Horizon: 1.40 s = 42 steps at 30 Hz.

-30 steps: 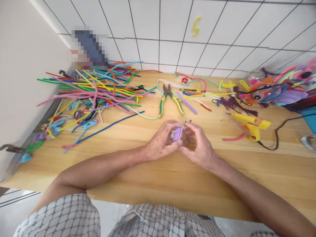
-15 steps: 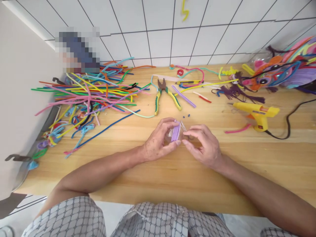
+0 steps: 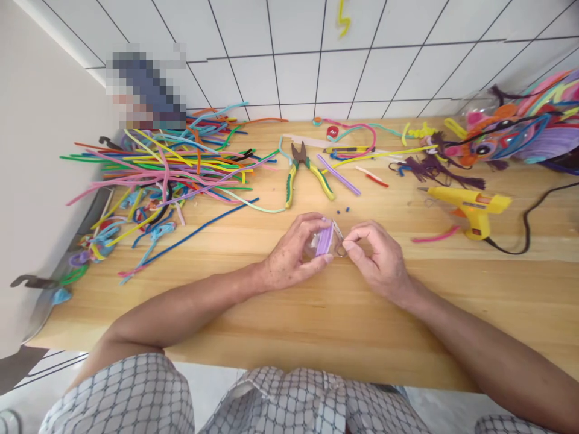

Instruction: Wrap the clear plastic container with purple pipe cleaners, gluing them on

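Note:
My left hand is closed around a clear plastic piece, which looks rounded. Rows of purple pipe cleaner cover its right-hand side. Just to the right, thumb and forefinger of my right hand are pinched together; whatever is between them is too small to make out. A small pair of scissors lies between the two hands, partly hidden, with a handle loop near my right fingertips. Two tiny dark blue bits rest on the table beyond.
Pliers with yellow-green handles lie ahead, beside a purple pipe cleaner. A pile of coloured pipe cleaners spreads at left. On the right are a yellow glue gun with its cord and a colourful figure. A tiled wall stands behind.
My right hand's thumb and forefinger have come together and moved slightly right, away from the purple rows. More of the scissors shows. My left hand keeps its hold.

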Tool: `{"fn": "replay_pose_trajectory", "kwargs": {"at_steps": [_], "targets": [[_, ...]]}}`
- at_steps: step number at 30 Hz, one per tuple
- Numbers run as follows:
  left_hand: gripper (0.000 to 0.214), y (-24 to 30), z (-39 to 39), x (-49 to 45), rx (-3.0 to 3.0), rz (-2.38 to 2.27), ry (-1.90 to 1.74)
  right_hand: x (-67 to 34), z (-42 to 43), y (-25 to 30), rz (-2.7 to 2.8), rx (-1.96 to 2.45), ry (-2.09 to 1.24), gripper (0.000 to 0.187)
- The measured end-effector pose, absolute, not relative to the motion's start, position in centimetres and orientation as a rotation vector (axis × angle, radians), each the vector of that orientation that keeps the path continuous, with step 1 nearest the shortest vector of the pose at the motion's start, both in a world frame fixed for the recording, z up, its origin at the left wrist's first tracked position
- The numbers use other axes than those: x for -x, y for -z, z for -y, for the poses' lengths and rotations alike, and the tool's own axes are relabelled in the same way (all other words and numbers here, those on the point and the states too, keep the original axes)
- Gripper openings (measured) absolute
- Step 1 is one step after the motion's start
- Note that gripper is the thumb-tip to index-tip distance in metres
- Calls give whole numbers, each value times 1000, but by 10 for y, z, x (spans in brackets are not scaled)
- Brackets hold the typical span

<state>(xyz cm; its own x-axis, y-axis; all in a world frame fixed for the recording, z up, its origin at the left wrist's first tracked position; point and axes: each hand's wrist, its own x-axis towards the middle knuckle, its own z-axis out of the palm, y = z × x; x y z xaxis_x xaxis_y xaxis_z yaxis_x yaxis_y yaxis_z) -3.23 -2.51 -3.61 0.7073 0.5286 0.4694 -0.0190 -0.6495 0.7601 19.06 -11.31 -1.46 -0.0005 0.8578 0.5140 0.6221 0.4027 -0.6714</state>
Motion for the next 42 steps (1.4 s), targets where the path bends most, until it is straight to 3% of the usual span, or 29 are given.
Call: {"fn": "replay_pose_trajectory", "kwargs": {"at_steps": [10,19,27,42], "targets": [[61,36,23,34,-2128,-392,-875,-195,108,26,1197,1425,-654,18],[60,41,22,32,-2097,-395,-926,-196,111,35,1224,1386,-593,28],[61,41,22,32,-2088,-373,-922,-182,116,45,1754,1320,-401,79],[67,42,22,33,-2067,-365,-892,-183,117,47,1785,1343,-466,72]]}}
